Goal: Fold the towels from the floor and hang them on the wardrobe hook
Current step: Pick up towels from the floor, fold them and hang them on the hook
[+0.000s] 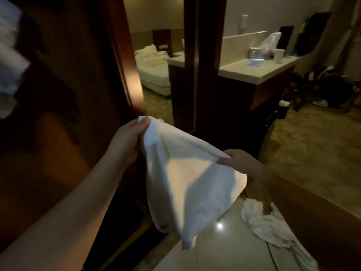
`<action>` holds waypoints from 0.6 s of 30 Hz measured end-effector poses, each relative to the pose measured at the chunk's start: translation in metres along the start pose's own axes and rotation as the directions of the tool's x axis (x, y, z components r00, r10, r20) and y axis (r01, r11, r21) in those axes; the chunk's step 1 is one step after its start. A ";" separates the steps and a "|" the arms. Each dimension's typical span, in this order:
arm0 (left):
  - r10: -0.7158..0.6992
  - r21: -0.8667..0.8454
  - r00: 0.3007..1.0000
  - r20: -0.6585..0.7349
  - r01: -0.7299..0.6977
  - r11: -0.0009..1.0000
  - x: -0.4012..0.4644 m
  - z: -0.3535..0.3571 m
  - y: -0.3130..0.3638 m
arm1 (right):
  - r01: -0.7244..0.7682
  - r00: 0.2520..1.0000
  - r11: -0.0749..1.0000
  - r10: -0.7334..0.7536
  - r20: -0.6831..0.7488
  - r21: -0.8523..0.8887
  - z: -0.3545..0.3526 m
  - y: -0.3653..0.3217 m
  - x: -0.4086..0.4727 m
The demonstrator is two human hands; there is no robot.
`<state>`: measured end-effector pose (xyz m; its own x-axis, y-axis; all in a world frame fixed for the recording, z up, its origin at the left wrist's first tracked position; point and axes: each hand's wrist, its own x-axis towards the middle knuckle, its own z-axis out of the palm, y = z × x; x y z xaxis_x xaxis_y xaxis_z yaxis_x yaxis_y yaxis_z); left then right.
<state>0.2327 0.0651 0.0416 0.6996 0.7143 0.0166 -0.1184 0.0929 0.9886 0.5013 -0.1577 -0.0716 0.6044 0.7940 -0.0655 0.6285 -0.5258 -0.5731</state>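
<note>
While no writing is legible, left hand (125, 142) and right hand (237, 160) pinch a white towel's (187, 180) corners.

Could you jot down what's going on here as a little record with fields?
place: room by a dark wardrobe
left hand: pinches one corner of the white towel
right hand: pinches another corner
towel: held up, hanging loose between the hands
floor: another towel lies crumpled
upper left: white cloth, blurred, against the wardrobe
background: counter, bed
</note>
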 end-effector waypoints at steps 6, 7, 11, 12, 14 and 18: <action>-0.058 -0.007 0.986 -0.156 0.058 0.998 -0.086 -0.145 0.022 | -0.016 0.999 0.997 0.019 0.035 -0.071 0.084 -0.085 -0.024; -0.076 -0.009 0.980 -0.183 0.075 0.997 -0.100 -0.169 0.023 | -0.015 0.999 0.997 0.018 0.040 -0.076 0.098 -0.103 -0.033; -0.137 -0.037 0.933 -0.332 0.132 0.991 -0.155 -0.257 0.026 | 0.032 0.994 0.999 -0.028 0.103 -0.039 0.148 -0.184 -0.072; -0.144 -0.047 0.920 -0.364 0.136 0.990 -0.161 -0.268 0.024 | 0.039 0.992 0.999 -0.035 0.119 -0.029 0.152 -0.199 -0.079; -0.153 -0.070 0.888 -0.434 0.137 0.988 -0.182 -0.299 0.025 | 0.063 0.986 0.998 -0.063 0.156 0.001 0.170 -0.239 -0.099; -0.143 -0.085 0.861 -0.489 0.116 0.990 -0.222 -0.337 0.025 | 0.091 0.965 0.990 -0.114 0.238 0.106 0.198 -0.318 -0.133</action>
<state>-0.1631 0.1421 0.0119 0.2743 0.9406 -0.1999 -0.0965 0.2338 0.9675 0.1240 -0.0358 -0.0420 0.3946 0.8985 -0.1922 0.6259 -0.4160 -0.6597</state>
